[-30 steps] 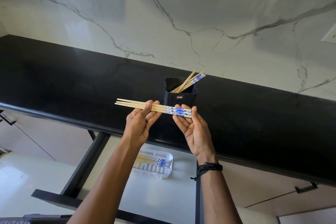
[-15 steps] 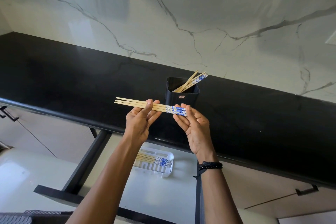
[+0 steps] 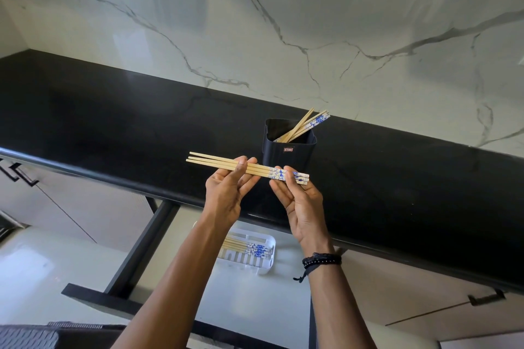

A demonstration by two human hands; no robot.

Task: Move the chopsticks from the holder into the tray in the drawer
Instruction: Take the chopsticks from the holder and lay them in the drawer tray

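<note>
Grip: my left hand (image 3: 226,193) pinches the chopsticks (image 3: 255,170) mid-shaft, my right hand (image 3: 300,201) pinches their blue ends | Place: bundle level, left-right, over the counter's (image 3: 113,122) front edge, before the holder (image 3: 286,157) | Target: tray (image 3: 272,252) below in the drawer (image 3: 141,249), same axis, left hand nearer | Change: height unchanged, blue ends now poke past my right thumb.
</note>
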